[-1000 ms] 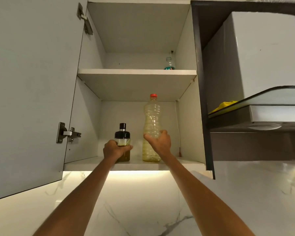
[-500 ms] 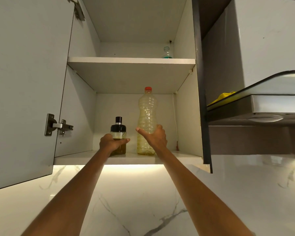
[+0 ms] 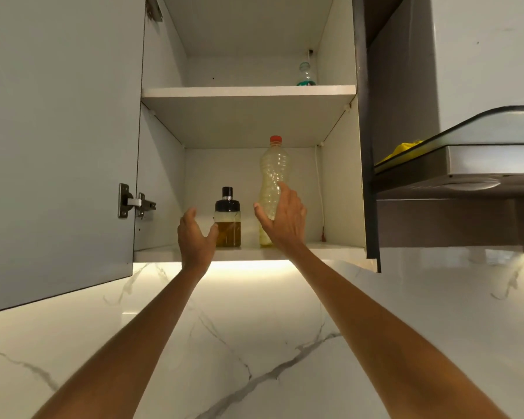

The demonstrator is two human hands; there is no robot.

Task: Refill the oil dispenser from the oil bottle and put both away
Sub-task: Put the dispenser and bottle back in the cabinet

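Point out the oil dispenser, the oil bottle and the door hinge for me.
oil dispenser (image 3: 228, 234), head view, on its oil-filled glass body.
oil bottle (image 3: 271, 170), head view, on its ribbed upper body.
door hinge (image 3: 133, 203), head view, on its metal arm.

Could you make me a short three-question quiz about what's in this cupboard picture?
1. True or false: the oil dispenser stands on the lower shelf beside the oil bottle.
2. What colour is the oil bottle's cap? A) black B) red C) green
3. Fill in: the left hand and right hand both have ____ fingers, gripping nothing.

Key: 1 true. 2 B. 3 open.
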